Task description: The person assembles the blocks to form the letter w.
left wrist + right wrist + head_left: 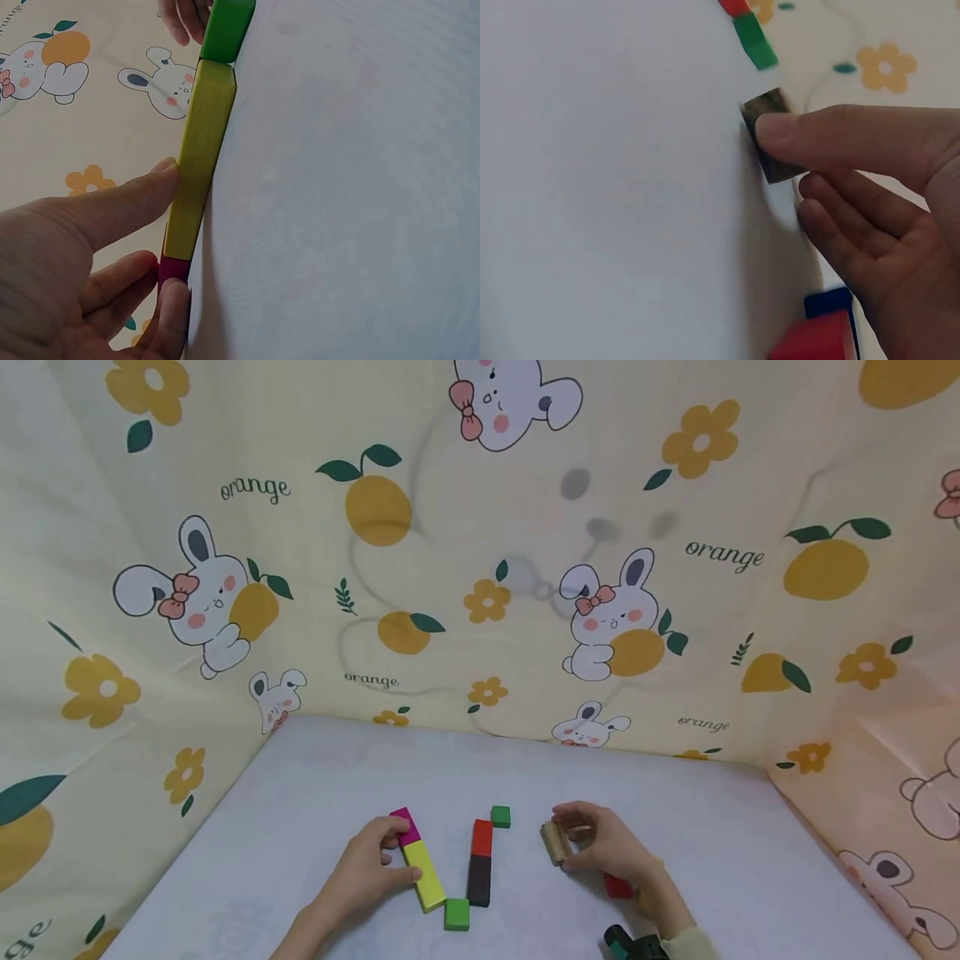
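Natural wood block [556, 842] sat on the counter [315, 793] right of centre, tilted up on edge — the right hand [609, 847] pinched it, thumb on the near face and fingers curled over the far side, which kept it from lying flat. The right wrist view showed the thumb [810, 135] pressed across the block's face, other fingers loosely bent below it.

Left hand [367, 868] rested against the yellow block [424, 875]: forefinger [127, 202] straight against its long side, other fingers curled near the magenta block [405, 825] at the far end. It looked like a steadying touch, so that row stayed lined up — magenta, yellow, then a green cube [457, 913] touching at the near end.

A second row lay just right of it: red block [482, 837] end to end with a dark brown block [479, 880], forming a V with the first. Another green cube [500, 816] sat just beyond the red, slightly apart. A red piece [618, 886] lay partly hidden under the right wrist, with a blue piece [829, 301] beside it in the wrist view. Cartoon rabbit-and-orange cloth [480, 568] backed the counter.
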The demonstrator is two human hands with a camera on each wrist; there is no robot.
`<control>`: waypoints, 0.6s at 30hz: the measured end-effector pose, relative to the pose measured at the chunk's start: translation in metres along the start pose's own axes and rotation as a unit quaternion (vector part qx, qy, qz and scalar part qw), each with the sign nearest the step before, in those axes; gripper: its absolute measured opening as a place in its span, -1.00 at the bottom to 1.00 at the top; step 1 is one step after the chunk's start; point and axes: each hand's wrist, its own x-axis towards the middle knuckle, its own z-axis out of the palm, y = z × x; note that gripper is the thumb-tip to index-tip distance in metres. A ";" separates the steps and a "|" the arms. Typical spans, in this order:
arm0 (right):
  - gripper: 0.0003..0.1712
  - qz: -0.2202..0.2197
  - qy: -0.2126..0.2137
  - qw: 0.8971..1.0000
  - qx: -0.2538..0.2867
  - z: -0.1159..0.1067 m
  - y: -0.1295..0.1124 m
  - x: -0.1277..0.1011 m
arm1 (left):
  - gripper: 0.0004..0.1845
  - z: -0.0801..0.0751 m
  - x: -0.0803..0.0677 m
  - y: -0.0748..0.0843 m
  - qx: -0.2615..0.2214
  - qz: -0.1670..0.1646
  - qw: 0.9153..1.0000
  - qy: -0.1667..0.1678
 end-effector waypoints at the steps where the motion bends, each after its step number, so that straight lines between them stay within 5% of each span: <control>1: -0.14 -0.003 0.006 1.000 -0.001 0.003 -0.002 -0.002 | -0.32 0.000 0.000 0.000 0.001 -0.001 1.000 0.000; 7: -0.09 -0.023 0.017 1.000 -0.002 0.022 -0.018 -0.007 | -0.32 -0.001 0.000 0.000 0.007 -0.003 1.000 0.003; 18: -0.16 0.018 0.013 1.000 0.006 0.038 -0.022 0.000 | -0.33 0.000 -0.001 0.000 0.003 0.005 1.000 0.004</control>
